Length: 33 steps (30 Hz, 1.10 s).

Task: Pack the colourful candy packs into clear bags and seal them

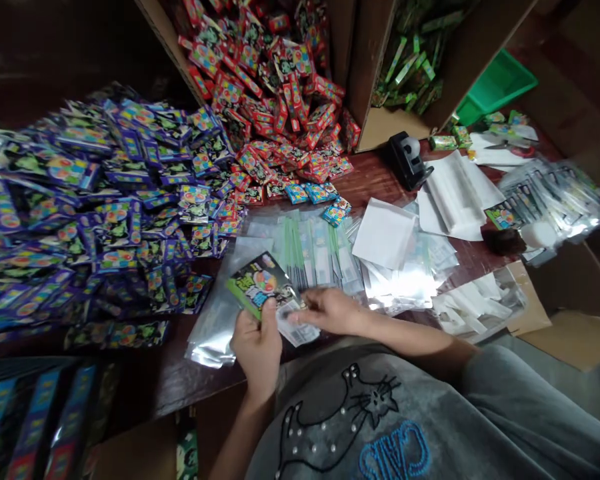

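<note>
My left hand (257, 347) is closed on a clear plastic bag holding a green-edged printed card packet (259, 283), gripped at its lower edge near the table's front. My right hand (329, 311) pinches the bag's open right end (295, 319), fingers pressed together. Both hands sit close together above a spread of empty clear bags (310, 250) on the dark wooden table (375, 177).
A big heap of purple packets (95, 207) fills the left, red packets (275, 87) spill from a cardboard box behind, green ones (410, 60) fill another box. A black tape dispenser (407, 159), white sheets (455, 190), filled bags (550, 193) and a green tray (495, 87) lie right.
</note>
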Motion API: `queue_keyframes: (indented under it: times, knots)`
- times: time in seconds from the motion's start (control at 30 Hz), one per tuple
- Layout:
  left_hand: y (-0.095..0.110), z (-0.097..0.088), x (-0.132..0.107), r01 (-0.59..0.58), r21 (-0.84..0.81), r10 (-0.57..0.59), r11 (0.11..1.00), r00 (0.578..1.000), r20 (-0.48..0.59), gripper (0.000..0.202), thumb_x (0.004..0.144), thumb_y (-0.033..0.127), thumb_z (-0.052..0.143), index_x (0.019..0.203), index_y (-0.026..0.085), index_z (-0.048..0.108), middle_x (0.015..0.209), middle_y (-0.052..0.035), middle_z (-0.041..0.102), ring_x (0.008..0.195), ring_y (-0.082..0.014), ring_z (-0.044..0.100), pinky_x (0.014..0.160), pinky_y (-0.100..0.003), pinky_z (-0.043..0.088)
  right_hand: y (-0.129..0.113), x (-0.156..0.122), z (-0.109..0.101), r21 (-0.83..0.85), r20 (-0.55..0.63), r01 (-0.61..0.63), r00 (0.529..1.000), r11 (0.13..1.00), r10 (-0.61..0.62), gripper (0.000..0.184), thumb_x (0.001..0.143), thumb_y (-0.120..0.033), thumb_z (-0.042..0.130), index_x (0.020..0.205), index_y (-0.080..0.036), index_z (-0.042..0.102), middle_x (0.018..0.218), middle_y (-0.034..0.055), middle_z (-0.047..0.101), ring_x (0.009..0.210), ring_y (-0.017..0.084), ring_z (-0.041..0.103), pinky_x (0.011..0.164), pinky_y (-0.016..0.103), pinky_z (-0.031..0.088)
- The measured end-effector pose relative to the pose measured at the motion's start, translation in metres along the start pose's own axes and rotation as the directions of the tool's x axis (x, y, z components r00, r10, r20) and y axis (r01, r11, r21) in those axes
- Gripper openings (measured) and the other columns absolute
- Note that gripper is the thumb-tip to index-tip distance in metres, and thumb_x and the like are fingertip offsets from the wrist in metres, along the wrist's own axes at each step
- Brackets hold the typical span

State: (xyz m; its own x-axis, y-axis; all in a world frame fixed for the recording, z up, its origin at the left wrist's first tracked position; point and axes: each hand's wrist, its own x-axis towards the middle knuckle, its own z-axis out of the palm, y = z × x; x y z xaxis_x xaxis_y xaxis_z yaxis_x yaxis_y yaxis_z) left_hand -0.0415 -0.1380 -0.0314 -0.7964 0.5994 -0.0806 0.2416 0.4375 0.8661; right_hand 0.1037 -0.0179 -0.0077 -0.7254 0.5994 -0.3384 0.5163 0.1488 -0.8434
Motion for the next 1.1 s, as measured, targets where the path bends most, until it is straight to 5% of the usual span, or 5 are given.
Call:
queue_keyframes:
  times: [0.33,0.57,0.77,0.93,1.1]
  knots:
    - [-0.011,0.029,0.005,0.133,-0.153,-0.115,0.979,0.986,0.119,0.051,0.095,0.07,0.07,0.102,0.02,0.07,0.088,-0.0034,0.077,0.078,-0.0201,0.072,0.07,-0.029,0.058,0.015,-0.007,-0.013,-0.032,0.113,-0.007,0.993,0.999,0.011,0.03,0.114,-0.048,0.057,0.111,-0.02,0.069,0.073,-0.0016,0.071,0.054,0.014,0.066,0.062,0.025,0.048]
    - [-0.004,-0.008,0.02,-0.037,-0.049,0.05,0.998,0.957,0.285,0.077,0.09,0.061,0.079,0.154,0.027,0.054,0.144,-0.0164,0.072,0.119,-0.0301,0.077,0.087,-0.041,0.067,0.02,0.036,-0.14,-0.376,-0.361,-0.154,0.932,0.914,0.008,0.057,0.11,-0.058,0.058,0.15,-0.017,0.058,0.121,0.0162,0.084,0.1,0.032,0.082,0.083,0.038,0.06]
    - [0.046,-0.042,0.131,-0.45,0.48,0.484,0.753,0.873,0.058,0.066,0.098,0.055,0.069,0.147,0.013,0.059,0.149,-0.026,0.067,0.145,-0.0391,0.062,0.124,-0.057,0.047,0.026,0.062,-0.148,-0.371,-0.311,0.071,0.93,0.926,-0.196,0.036,0.109,-0.034,0.054,0.141,-0.019,0.059,0.122,0.0144,0.085,0.104,0.031,0.084,0.083,0.037,0.062]
    - [0.088,-0.081,0.248,-0.427,0.666,0.582,0.612,0.813,-0.014,0.067,0.099,0.044,0.066,0.154,0.009,0.05,0.164,-0.0263,0.052,0.16,-0.0367,0.044,0.136,-0.054,0.029,0.034,0.027,-0.112,-0.617,-0.25,0.044,0.936,0.786,-0.248,0.049,0.111,-0.057,0.048,0.138,-0.021,0.064,0.1,0.0166,0.086,0.077,0.037,0.083,0.06,0.041,0.057]
    - [0.078,-0.163,0.342,-0.243,0.763,0.519,0.599,0.844,-0.138,0.08,0.105,0.041,0.057,0.156,-0.011,0.023,0.166,-0.0386,0.035,0.16,-0.0465,0.029,0.135,-0.068,0.019,0.061,0.014,-0.141,-0.781,-0.288,-0.035,0.906,0.623,-0.309,0.073,0.109,-0.073,0.041,0.144,-0.013,0.064,0.102,0.0237,0.082,0.092,0.045,0.082,0.068,0.05,0.061]
